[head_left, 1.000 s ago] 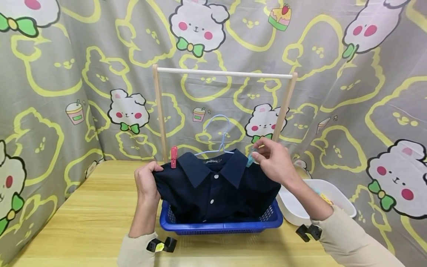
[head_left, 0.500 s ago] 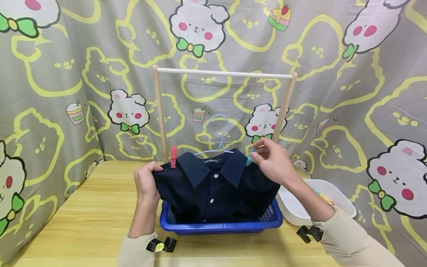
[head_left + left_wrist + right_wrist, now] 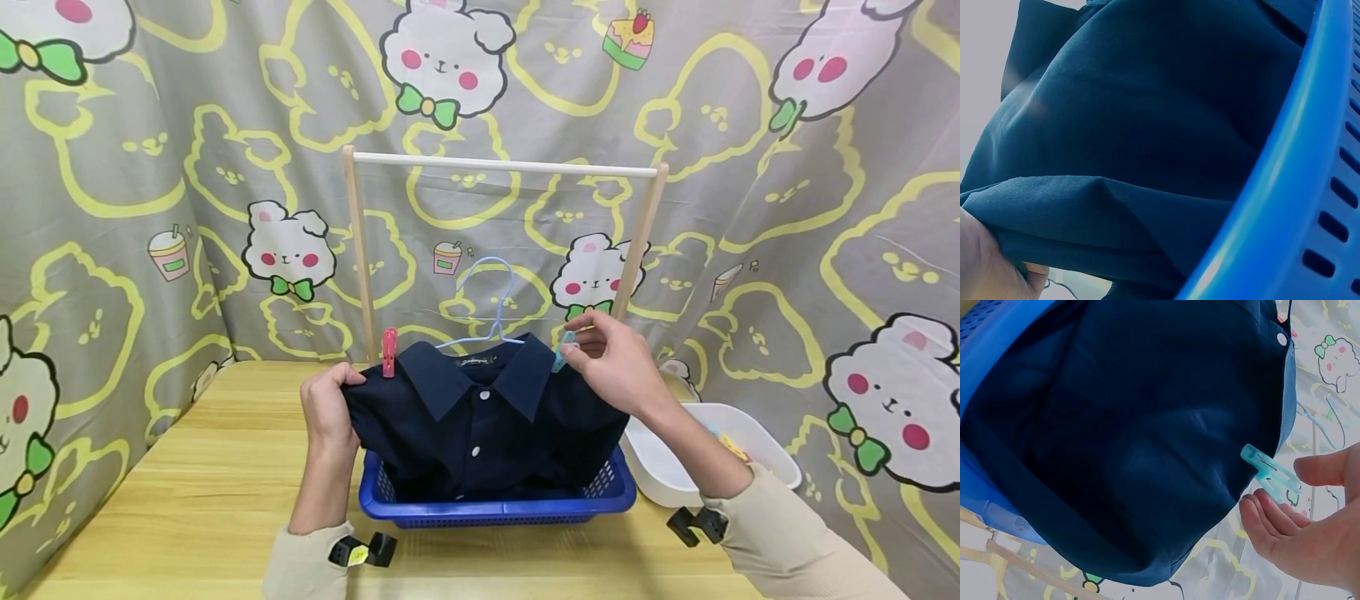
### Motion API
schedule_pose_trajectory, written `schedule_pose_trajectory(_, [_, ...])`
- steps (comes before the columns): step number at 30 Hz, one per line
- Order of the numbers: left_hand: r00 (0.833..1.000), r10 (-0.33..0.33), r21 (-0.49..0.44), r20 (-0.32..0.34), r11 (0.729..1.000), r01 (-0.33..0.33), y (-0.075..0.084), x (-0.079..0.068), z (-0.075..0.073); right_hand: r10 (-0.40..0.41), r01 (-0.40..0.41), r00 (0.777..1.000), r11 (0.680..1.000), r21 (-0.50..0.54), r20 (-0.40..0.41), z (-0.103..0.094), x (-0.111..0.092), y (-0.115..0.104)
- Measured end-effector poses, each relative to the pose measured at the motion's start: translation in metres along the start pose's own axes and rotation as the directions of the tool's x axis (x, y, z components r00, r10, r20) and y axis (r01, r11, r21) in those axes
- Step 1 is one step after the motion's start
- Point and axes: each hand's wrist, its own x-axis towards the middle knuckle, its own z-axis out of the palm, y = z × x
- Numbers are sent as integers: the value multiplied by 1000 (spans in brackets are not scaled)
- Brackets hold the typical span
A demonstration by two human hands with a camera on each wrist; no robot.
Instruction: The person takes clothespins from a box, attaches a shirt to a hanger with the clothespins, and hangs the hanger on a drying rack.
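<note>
A dark navy button-up shirt [image 3: 480, 425], with a light blue hanger [image 3: 495, 321] in its neck, stands in the blue basket [image 3: 495, 508]. My left hand [image 3: 330, 408] grips the shirt's left-side shoulder edge; the left wrist view shows the cloth folded against the thumb and fingers. A red clothespin [image 3: 389, 354] is clipped on that shoulder, beside the collar. At the other shoulder, my right hand [image 3: 615, 362] pinches a translucent teal clothespin [image 3: 1269, 472] by its handle end. The clothespin's nose is on the shirt next to the collar.
Behind the basket a wooden rack with a white bar [image 3: 502, 164] rises from the wooden table [image 3: 202, 475]. Right of the basket, partly behind my right forearm, sits a white bin [image 3: 660, 458] with colourful clothespins [image 3: 733, 446]. A printed curtain [image 3: 465, 200] hangs all around.
My right hand and the teal clothespin have shifted very slightly left. The shirt and hanger have drifted a touch left too, and my left hand keeps its hold.
</note>
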Motion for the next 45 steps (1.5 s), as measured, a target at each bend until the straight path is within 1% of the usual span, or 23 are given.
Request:
schedule_pose_trajectory(5, [1000, -3, -5, -9, 1000, 3, -2, 2, -1, 1, -1, 1000, 1000, 7, 11, -2, 0, 2])
schedule_pose_trajectory(9, [1000, -6, -10, -19, 1000, 5, -2, 3, -1, 18, -19, 1000, 1000, 14, 22, -4, 0, 5])
schedule_pose_trajectory(14, [1000, -9, -14, -23, 1000, 8, -1, 3, -2, 56, -54, 998, 997, -62, 30, -9, -2, 12])
schedule_pose_trajectory(18, [1000, -9, -20, -26, 1000, 8, 0, 3, -2, 89, -81, 994, 989, -126, 65, -12, -3, 21])
schedule_pose_trajectory(22, [999, -8, -30, -32, 1000, 7, 0, 3, -2, 103, -83, 989, 981, -176, 106, -12, -4, 30])
schedule_pose_trajectory(25, [999, -11, -37, -37, 999, 9, 0, 2, -3, 98, -71, 987, 977, -201, 130, -10, -6, 35])
schedule_pose_trajectory(30, [999, -12, -49, -36, 999, 10, 1, 2, -3, 101, -68, 983, 976, -207, 154, -6, -7, 41])
schedule_pose_trajectory(40, [999, -1, -43, -43, 999, -1, -1, 4, -4, 126, -85, 972, 975, -206, 197, 0, -8, 44])
schedule_pose_trajectory(45, [999, -9, -60, -37, 998, 7, 0, 3, -3, 113, -79, 977, 979, -185, 183, 4, -8, 45])
